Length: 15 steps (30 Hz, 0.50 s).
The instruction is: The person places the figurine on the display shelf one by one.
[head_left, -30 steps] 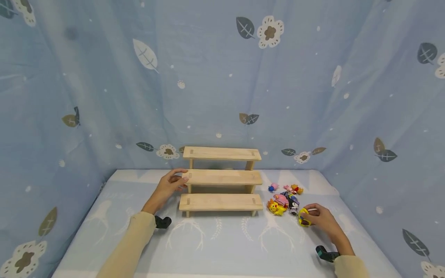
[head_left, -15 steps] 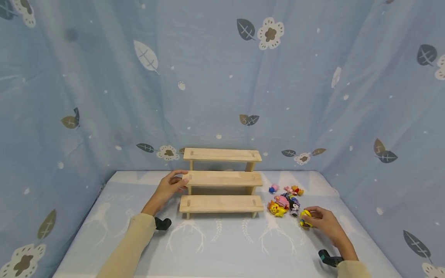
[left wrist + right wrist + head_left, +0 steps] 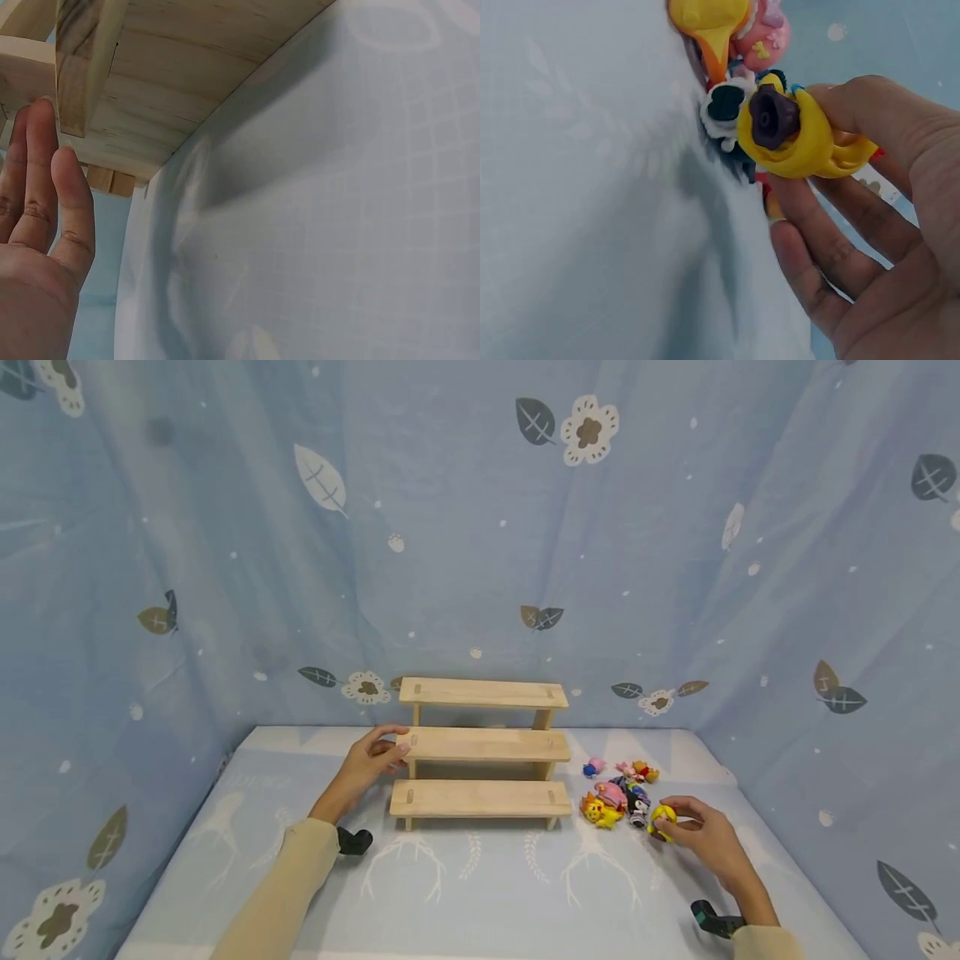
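A three-tier light wooden display stand [image 3: 480,745] stands at the middle back. My left hand [image 3: 365,772] holds the left end of its middle tier, thumb and index finger at the board; the other fingers [image 3: 75,195] stretch beside the wood in the left wrist view. To the right, my right hand [image 3: 707,837] pinches a small yellow-haired toy figurine [image 3: 662,821] between thumb and fingers. Its dark purple base points at the right wrist camera. Just left of it lies a cluster of figurines, with a yellow one [image 3: 602,812], a pink one [image 3: 611,794] and a black-and-white one [image 3: 638,812].
Further back are a pink-and-blue figurine [image 3: 593,767] and an orange-and-red one [image 3: 644,771]. A pale patterned cloth covers the table [image 3: 480,902]. Blue curtains [image 3: 465,527] enclose the back and both sides. A dark wrist camera [image 3: 716,919] sits near my right sleeve.
My right hand has turned the yellow-haired figurine, so that its face side now shows to the head camera. The left hand stays at the stand.
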Motion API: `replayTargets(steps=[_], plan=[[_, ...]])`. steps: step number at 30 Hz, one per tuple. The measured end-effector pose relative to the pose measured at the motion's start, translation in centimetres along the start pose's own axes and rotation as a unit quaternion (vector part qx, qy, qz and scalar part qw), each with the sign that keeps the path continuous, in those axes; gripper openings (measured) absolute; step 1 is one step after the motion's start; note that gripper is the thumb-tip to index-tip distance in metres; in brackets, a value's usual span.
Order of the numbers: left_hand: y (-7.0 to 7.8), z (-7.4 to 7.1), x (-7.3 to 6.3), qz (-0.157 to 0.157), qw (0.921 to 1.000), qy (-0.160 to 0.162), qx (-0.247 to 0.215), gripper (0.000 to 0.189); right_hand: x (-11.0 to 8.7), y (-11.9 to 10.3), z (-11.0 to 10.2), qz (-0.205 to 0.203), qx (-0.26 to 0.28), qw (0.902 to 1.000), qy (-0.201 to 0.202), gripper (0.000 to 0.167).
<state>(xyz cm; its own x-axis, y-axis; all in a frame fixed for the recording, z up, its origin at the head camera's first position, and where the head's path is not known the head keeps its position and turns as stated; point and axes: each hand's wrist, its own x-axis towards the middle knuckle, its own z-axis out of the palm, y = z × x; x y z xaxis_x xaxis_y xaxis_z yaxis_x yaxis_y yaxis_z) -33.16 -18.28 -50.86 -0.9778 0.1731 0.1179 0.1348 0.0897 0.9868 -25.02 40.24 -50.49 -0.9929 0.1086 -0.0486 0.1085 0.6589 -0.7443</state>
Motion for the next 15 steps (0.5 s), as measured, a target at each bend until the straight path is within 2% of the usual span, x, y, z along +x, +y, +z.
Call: replayTargets(steps=[8,15], plan=[[-0.1,-0.1,0.3,0.002,1.0,0.0,-0.006,0.054,0.1,-1.8,-0.1,-0.043,0.016,0.9985,0.028,0.071],[0.0,0.0,0.2,0.002,1.0,-0.007,-0.004,0.053,-0.1,-3.6,0.0,-0.088,0.017,0.9953,0.038,0.061]])
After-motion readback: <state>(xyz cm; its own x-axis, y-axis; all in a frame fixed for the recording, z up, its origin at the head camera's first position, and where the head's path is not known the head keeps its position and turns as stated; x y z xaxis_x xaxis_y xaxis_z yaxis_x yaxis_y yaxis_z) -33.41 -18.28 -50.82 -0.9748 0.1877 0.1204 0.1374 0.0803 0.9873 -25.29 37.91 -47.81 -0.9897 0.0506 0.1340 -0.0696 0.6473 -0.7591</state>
